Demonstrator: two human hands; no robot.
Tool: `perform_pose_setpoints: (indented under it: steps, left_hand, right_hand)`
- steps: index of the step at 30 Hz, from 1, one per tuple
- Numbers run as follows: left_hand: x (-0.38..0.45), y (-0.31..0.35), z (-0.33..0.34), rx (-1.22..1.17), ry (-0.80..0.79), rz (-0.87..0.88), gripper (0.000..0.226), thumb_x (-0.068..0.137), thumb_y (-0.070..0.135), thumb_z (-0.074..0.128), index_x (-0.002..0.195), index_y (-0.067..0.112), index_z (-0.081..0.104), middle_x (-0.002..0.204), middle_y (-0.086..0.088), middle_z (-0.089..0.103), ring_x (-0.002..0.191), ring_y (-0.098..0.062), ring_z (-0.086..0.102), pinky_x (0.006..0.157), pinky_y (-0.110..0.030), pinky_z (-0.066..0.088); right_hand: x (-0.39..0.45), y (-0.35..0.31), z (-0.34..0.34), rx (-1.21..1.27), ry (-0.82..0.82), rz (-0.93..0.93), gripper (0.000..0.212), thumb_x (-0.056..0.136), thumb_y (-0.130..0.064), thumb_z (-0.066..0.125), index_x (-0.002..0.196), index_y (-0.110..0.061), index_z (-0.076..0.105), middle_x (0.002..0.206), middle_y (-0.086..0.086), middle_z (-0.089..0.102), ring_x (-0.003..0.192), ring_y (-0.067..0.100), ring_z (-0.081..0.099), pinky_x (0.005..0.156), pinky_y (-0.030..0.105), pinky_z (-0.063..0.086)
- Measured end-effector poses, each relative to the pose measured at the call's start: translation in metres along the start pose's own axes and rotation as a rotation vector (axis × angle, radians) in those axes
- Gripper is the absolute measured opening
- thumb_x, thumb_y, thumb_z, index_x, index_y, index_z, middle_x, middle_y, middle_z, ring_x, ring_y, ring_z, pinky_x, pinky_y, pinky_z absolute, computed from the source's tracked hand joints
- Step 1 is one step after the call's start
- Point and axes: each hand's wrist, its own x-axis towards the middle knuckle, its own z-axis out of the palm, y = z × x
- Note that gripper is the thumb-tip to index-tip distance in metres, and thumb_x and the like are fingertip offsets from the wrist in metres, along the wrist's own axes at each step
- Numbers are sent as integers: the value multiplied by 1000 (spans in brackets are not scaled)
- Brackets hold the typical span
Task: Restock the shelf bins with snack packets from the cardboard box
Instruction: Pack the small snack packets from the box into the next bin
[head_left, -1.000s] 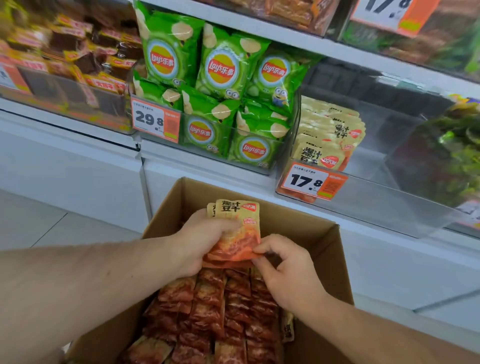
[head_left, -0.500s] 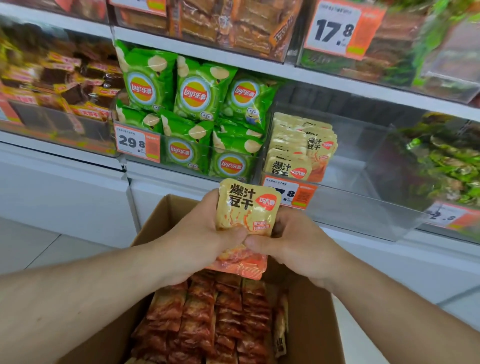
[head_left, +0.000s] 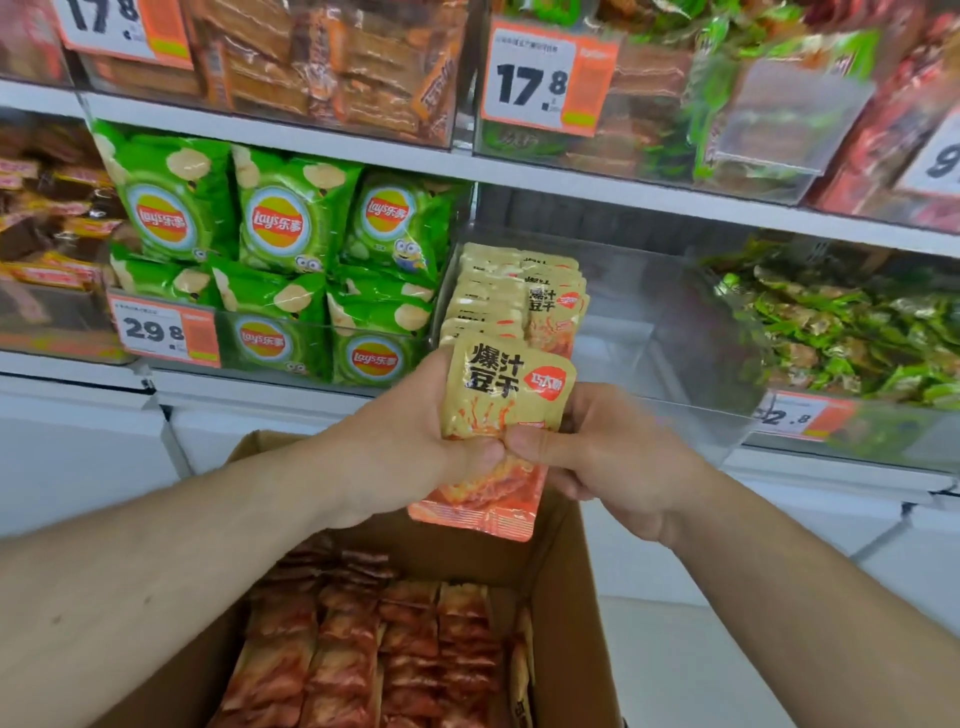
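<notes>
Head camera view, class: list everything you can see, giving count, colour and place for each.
held packets: small stack, beige and orange, above the box
cardboard box: one, brown, bottom centre
boxed packets: many, red-orange, in rows
clear bin: one, partly filled with matching packets
chip bags: several, green, bin to the left
green snacks: many, bin to the right
price tags: several, white and orange
left hand: grips stack
right hand: grips stack
</notes>
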Motion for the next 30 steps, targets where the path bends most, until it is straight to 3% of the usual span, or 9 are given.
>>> perform_pose_setpoints:
  steps: [3,5,7,10,13,16,21,26,30]
  left_hand:
    - [22,17,8,10,65,24,50,79,8,76,122,28,58,110,5,74,105,-15,69,95,-42,54]
    - [39,28,11,25,176,98,29,83,19,74,110,26,65,105,5,72,101,-14,68,89,-33,54]
    - [60,30,8,229,347,202,21,88,33,68,107,26,63,112,10,62,108,-8,57,93,-26,45]
    - [94,15,-5,792,443,248,40,97,47,47,126,22,58,133,7,52,131,-12,35,108,-31,25]
    - [112,-8,-9,897,389,113,63,95,59,26,136,20,52,151,-1,44,148,-17,18,118,-41,14]
    - [116,-19,-4,1027,431,102,54,101,50,35,138,14,50,150,-8,46,147,-19,18,117,-35,10]
    - [119,-22,0,987,515,100,53,98,49,41,136,14,50,146,-6,51,146,-18,22,117,-33,13]
    - [116,-25,2,907,550,125,64,86,58,39,131,17,56,138,1,56,138,-16,36,115,-36,27]
    - [116,-27,2,885,566,140,65,80,57,37,128,18,58,135,2,58,132,-16,41,111,-35,30]
  right_hand:
    - [2,-4,-16,34,67,2,13,92,-3,61,95,-13,69,63,-8,63,45,8,29,43,18,20]
    - [5,-5,-25,40,131,16,13,92,-3,61,92,-14,69,66,-6,65,47,9,26,43,18,19]
    - [8,-9,-36,52,219,15,14,92,-3,62,86,-15,68,60,-8,63,47,9,26,43,18,19]
    - [18,-17,-54,48,409,-28,11,91,-5,65,85,-14,67,54,-9,59,45,8,28,42,20,21]
    - [34,-23,-69,25,540,-74,7,89,-7,68,93,-12,71,57,-8,63,39,4,36,39,17,27]
    - [57,-27,-88,-93,601,-90,14,86,-3,71,99,-7,71,72,-1,66,36,-2,46,36,11,32]
    - [112,-7,-126,-402,566,220,9,83,-15,77,86,-14,68,50,-6,56,43,11,42,42,20,28]
    - [162,22,-132,-412,389,372,15,86,-17,73,97,-13,65,80,9,56,56,15,37,51,26,28]
    - [182,33,-127,-395,419,331,17,86,-15,73,100,-11,65,84,9,65,59,16,51,53,27,41]
